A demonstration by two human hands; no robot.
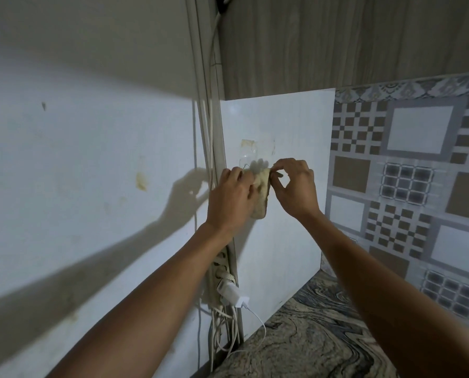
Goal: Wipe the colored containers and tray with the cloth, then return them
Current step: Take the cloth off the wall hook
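Item 1. Cloth: pale beige, crumpled, hanging lengthwise between the 2 sets of fingers and lying against the white panel. Its lower end droops below the left fingers.

Item 2. Left hand: back toward the camera, fingers curled round the cloth's left edge and gripping it.

Item 3. Right hand: thumb and forefinger pinch the cloth's upper right corner. The remaining fingers are bent loosely above the pinch and hold nothing else.

Item 4. Clear adhesive hook pad: stuck to the panel just above both sets of fingertips, yellowed at its upper left corner. A thin wire hook shows at its lower edge, close to the left fingertips. Whether the cloth touches the hook cannot be told.

Item 5. Cable conduit: runs vertically in the corner, just left of the left fingers.

Item 6. Power strip: mounted upright, well below the left fingers, with 1 white charger plugged in and a white cable trailing down.

Item 7. Patterned tiles: grey and brown checks, to the right of the right fingers.

Item 8. Marbled countertop: well below both hands.

Item 9. White wall: left of the left fingers, stained, carrying the shadows of an arm and hand.
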